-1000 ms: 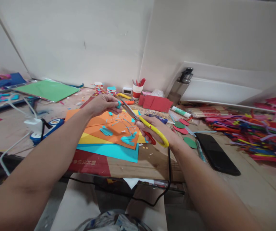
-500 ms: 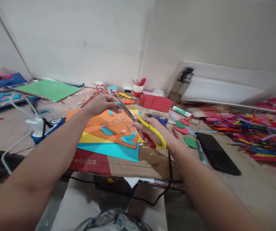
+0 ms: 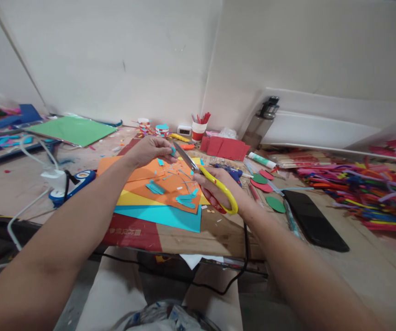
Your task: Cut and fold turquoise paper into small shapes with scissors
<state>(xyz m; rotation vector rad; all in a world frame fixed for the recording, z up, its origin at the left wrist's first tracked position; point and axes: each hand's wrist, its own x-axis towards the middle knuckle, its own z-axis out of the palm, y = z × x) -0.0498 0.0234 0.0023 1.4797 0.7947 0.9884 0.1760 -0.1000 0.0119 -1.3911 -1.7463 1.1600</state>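
Observation:
My left hand [image 3: 152, 151] pinches a small piece of blue paper [image 3: 173, 151] above the table. In my right hand [image 3: 218, 184] is a pair of scissors [image 3: 231, 198] with yellow and red handles. Its blades point up and left, the tips close beside the blue piece; whether they touch it I cannot tell. Below both hands lie orange sheets [image 3: 135, 187], over a yellow sheet [image 3: 129, 198] and a light-blue sheet [image 3: 184, 221]. Blue paper strips [image 3: 187, 200] and tiny scraps are scattered on the orange paper.
A black phone [image 3: 313, 220] and green and red paper discs [image 3: 275, 204] lie to the right, before a heap of coloured pipe cleaners [image 3: 363, 193]. Behind stand a paper cup [image 3: 198, 131] and a bottle [image 3: 260, 123]. A power strip [image 3: 71, 188] and green sheet [image 3: 71, 130] are at left.
The blades have come slightly away from the blue paper, which looks smaller and rounder between my left fingers. The whole view has shifted a little.

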